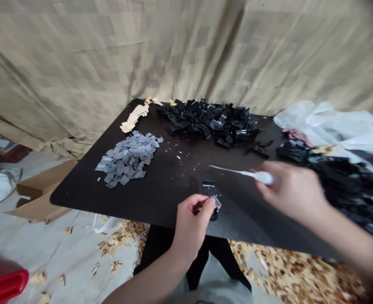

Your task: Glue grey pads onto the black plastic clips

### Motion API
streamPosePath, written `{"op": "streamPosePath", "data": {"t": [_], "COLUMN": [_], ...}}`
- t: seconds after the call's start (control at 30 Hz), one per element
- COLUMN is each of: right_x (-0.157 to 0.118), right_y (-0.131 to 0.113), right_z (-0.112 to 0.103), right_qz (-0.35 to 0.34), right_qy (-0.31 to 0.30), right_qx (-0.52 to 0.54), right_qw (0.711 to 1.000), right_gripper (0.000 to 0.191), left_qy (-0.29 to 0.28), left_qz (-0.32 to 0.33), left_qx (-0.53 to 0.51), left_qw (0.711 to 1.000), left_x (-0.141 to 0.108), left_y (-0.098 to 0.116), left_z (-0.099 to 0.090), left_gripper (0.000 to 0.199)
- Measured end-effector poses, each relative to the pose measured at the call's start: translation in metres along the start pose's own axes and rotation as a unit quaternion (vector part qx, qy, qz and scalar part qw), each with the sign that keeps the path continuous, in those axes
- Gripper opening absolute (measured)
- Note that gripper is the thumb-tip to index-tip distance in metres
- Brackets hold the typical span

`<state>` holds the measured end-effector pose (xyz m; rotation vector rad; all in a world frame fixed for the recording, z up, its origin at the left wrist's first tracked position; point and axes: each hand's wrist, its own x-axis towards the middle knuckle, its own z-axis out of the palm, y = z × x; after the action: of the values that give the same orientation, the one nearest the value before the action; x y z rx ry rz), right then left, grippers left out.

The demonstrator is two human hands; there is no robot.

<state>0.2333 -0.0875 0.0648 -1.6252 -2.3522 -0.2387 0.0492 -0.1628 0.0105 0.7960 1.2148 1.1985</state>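
Near the front edge of the table, my left hand [192, 219] pinches a small grey square pad [217, 201] between thumb and fingers. Under and beside these fingertips is a black plastic clip [208, 186] with a curved end; the fingers partly cover it, and I cannot tell whether the pad is stuck to it. My right hand [295, 188], slightly blurred, is closed around a white glue bottle [264, 177], mostly hidden in the palm. Its long thin nozzle [233, 170] points left above the table, apart from the clip.
On the dark table [88, 185] lie a heap of grey pads [127, 158], a strip of beige backing paper [136, 117] and a pile of black clips [211, 120]. More black clips [347, 185] and a white plastic bag [332, 124] are at right. Paper scraps [287, 270] cover the floor.
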Motion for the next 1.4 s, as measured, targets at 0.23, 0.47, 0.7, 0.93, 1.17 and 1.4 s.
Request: {"op": "streamPosePath", "data": {"t": [0.23, 0.47, 0.7, 0.93, 1.17, 1.4], "right_x": [-0.049, -0.054, -0.053, -0.059, -0.061, -0.059], "right_y": [-0.074, -0.093, -0.100, -0.100, -0.096, -0.102], "right_z": [0.067, 0.071, 0.075, 0.082, 0.081, 0.073], "right_qz": [0.325, 0.345, 0.427, 0.399, 0.385, 0.383], "right_qy": [-0.068, -0.025, 0.059, 0.051, 0.042, 0.040], "right_qx": [0.666, 0.733, 0.682, 0.627, 0.574, 0.535], "right_qw": [0.668, 0.586, 0.591, 0.667, 0.721, 0.752], "right_gripper": [0.041, 0.033, 0.032, 0.033, 0.034, 0.034], "left_qy": [0.000, 0.014, 0.124, 0.117, 0.066, 0.087], "left_qz": [0.036, 0.086, 0.141, 0.082, 0.033, 0.020], "left_qx": [-0.037, 0.038, 0.120, 0.054, 0.073, 0.033], "left_qw": [0.999, 0.995, 0.975, 0.988, 0.995, 0.995], "left_x": [0.004, 0.002, 0.005, 0.015, 0.023, 0.027], "left_y": [-0.002, -0.004, -0.019, -0.022, -0.011, -0.003], "left_z": [0.007, 0.011, 0.003, -0.007, -0.022, -0.018], "left_gripper": [0.020, 0.016, 0.022, 0.025, 0.016, 0.017]}}
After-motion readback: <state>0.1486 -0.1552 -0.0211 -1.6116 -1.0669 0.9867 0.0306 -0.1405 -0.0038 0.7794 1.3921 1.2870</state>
